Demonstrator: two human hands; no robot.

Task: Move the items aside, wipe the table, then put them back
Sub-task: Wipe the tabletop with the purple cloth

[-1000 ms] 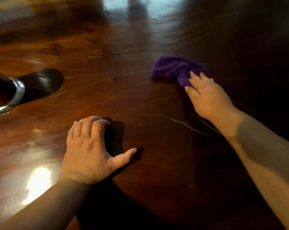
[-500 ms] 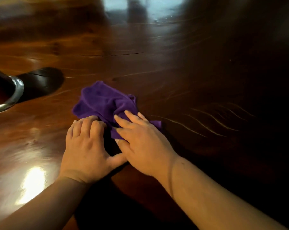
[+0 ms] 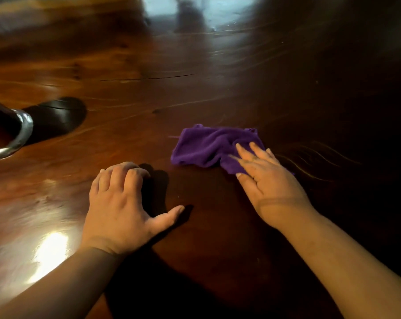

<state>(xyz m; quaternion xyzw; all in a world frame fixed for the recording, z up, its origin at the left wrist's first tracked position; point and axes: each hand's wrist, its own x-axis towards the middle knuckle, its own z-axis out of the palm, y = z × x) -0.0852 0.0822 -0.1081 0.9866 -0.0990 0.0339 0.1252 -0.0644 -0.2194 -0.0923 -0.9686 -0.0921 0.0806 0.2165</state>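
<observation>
A crumpled purple cloth (image 3: 206, 146) lies on the glossy dark wooden table (image 3: 148, 93), right of centre. My right hand (image 3: 266, 183) presses flat on the cloth's right part, fingers stretched over it. My left hand (image 3: 118, 203) rests on the bare wood to the left of the cloth, fingers curled down, thumb spread, holding nothing. A gap of bare wood separates my left hand from the cloth.
A round metal-rimmed vessel (image 3: 17, 137) pokes in at the left edge and casts a dark shadow on the wood. A long thin crack (image 3: 148, 78) runs across the tabletop further back. Bright light reflects off the wood at the lower left and far top.
My right hand swept the cloth from the far right to beside my left hand, then back out to the right. My left hand stayed in place.
</observation>
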